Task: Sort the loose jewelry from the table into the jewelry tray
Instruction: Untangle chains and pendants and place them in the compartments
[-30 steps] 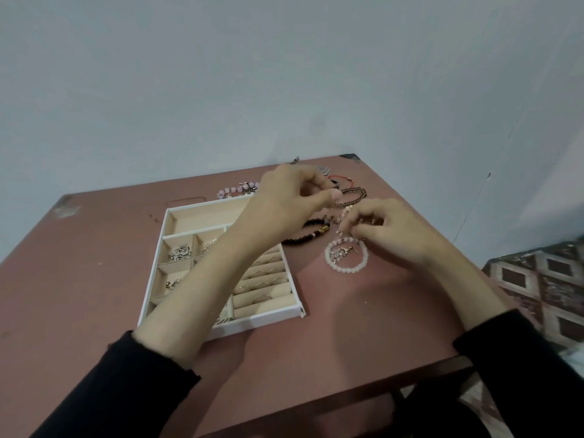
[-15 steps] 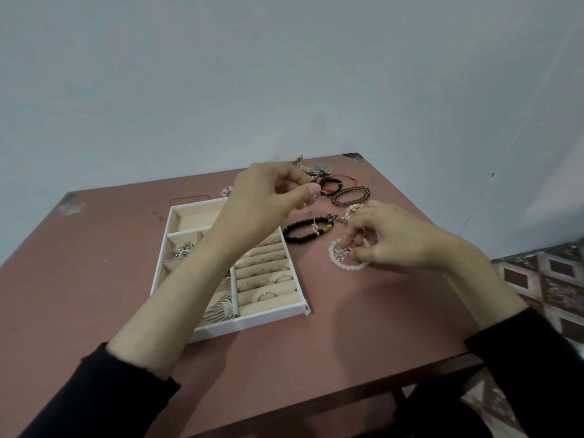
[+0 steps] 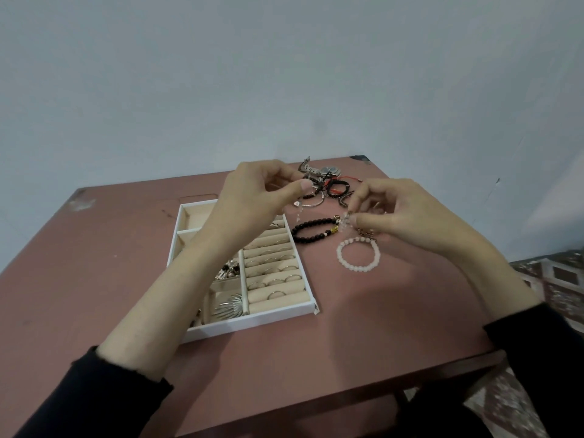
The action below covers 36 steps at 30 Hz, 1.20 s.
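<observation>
A white jewelry tray with beige compartments lies on the reddish table; rings sit in its roll slots and small silver pieces in its left cells. My left hand hovers above the tray's far end and pinches a small dangling earring. My right hand is raised over the table to the right and pinches another small clear earring. Below it lie a white bead bracelet and a black bead bracelet.
A pile of loose pieces lies at the table's far edge: a metal watch, red and black cord bracelets and a thin bangle. The table's front edge is near my arms. Patterned floor shows at right.
My right hand has lifted off the white bracelet, bringing up a small piece. My left hand stays raised with its earring. The view has tilted slightly.
</observation>
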Motion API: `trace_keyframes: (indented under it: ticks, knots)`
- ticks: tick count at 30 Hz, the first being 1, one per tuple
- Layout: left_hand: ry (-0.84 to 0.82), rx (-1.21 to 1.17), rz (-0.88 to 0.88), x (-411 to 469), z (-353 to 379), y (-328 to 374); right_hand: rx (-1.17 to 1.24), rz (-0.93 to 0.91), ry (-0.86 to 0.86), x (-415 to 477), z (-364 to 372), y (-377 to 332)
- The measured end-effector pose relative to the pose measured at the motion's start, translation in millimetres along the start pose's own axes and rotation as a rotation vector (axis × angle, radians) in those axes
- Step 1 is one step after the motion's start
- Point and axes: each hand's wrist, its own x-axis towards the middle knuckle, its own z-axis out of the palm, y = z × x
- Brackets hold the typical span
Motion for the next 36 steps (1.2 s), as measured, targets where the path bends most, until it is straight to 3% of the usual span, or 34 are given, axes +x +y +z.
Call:
trace_keyframes:
  ticks: [12,17,23,31,36]
  knots:
    - [0.145,-0.089,-0.044,-25.7,-59.9,-25.9,0.160,-0.101,0.034,23.2,48.7,-47.7]
    - [0.259,-0.074,-0.055,-39.4,-78.2,-50.7,0.163,-0.087,0.031,33.4,79.6,-54.1]
    - [0.419,-0.221,-0.107,-46.7,-77.2,-70.7,0.135,-0.095,0.040,45.0,106.7,-58.7]
    - [0.420,-0.242,-0.099,-40.4,-83.1,-80.6,0.092,-0.092,0.040,61.0,125.3,-59.4]
    - [0.405,-0.259,-0.086,-39.4,-83.6,-81.1,0.125,-0.095,-0.057,59.8,130.7,-61.7]
